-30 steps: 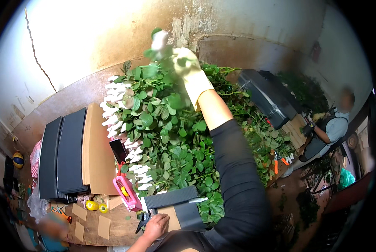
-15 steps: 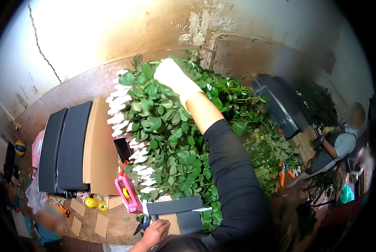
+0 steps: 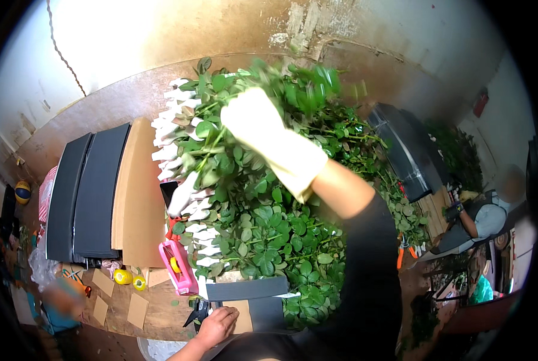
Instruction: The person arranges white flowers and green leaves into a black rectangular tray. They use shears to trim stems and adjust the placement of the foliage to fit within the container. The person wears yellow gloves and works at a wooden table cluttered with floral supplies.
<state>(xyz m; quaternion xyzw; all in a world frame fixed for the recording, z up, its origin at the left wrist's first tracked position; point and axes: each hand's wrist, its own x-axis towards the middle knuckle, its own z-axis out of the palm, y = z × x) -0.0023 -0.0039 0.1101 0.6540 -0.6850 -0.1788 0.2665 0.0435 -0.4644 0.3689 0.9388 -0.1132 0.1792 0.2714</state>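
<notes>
Sprawling across the brown table [image 3: 100,114], a heap of leafy green stems [image 3: 263,240] lies beside black sheets [image 3: 88,192]. The white-gloved right hand [image 3: 269,135] is clamped on a blurred leafy stem [image 3: 308,87] raised above the heap. The bare left hand [image 3: 216,325] closes on black shears [image 3: 198,313] at the table's near edge.

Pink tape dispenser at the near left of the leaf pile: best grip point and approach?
Take the pink tape dispenser across its long flat sides near the middle, coming from above. It stands on edge on the table, narrow top up. Its left side is open; the leafy stems crowd its right. The bare left hand is nearest.
</notes>
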